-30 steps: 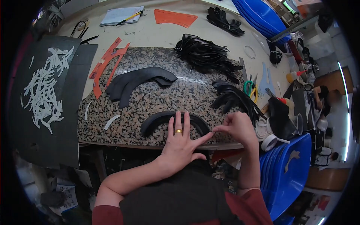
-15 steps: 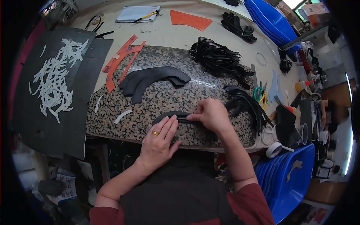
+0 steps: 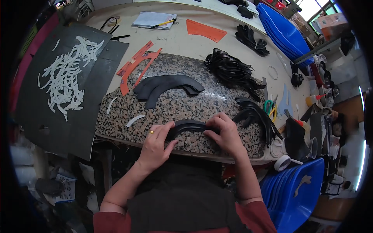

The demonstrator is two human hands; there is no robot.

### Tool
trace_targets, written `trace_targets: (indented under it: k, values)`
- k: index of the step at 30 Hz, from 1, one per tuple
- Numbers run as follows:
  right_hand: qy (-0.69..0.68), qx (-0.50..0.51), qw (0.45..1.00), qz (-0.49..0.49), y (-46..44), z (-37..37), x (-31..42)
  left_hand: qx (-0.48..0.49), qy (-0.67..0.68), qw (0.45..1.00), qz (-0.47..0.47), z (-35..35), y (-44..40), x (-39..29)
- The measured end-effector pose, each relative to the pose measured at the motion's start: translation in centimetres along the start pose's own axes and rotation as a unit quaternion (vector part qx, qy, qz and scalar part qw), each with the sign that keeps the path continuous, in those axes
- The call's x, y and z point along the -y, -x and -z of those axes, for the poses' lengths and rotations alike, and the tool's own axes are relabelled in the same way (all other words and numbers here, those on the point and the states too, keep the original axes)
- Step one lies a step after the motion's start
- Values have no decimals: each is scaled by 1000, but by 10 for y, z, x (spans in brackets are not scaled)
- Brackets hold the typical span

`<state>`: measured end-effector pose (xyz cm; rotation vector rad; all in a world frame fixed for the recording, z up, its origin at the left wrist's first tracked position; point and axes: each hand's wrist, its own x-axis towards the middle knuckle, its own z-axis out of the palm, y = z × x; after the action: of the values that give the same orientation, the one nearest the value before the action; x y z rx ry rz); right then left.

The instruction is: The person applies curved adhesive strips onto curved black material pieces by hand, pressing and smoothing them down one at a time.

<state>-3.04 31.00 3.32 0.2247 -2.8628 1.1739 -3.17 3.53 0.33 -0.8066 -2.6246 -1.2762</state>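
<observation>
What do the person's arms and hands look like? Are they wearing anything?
Yes! The left hand has a shiny gold ring on one finger. I can't see a ring on the right hand. Both hands are ungloved. The dark red sleeves are short, so the forearms are uncovered.

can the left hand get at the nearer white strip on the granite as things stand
Probably yes: only bare granite shows between the left hand and the strip, which lies to its left. The hand is at one end of the curved black piece, though, so it would likely have to leave that.
</observation>
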Motion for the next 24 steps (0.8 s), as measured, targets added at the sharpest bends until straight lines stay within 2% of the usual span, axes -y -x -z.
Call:
trace_targets:
  k: [2,5,11,13,16,19,23,24]
  values:
    - [-2,16,1000,-12,-3,2,3,1,2,1000,0,1,3,0]
    - [61,25,991,117,-5,5,-2,4,-3,1000,7,3,4,-3]
    - [16,49,992,113,6,17,-3,0,-35,999,0,-2,7,-2]
    - [37,53,990,123,8,12,-5,-4,-41,999,-2,-2,5,-2]
    - [96,49,982,157,12,8,3,-6,-83,995,-53,9,-11,-16]
    - [136,34,976,167,19,1,12,112,-44,982,-145,6,-29,-3]
    - [160,41,975,146,24,7,15,157,-47,979,-119,3,-37,0]
    - [85,37,990,110,27,15,15,161,-37,980,-114,6,-39,-1]
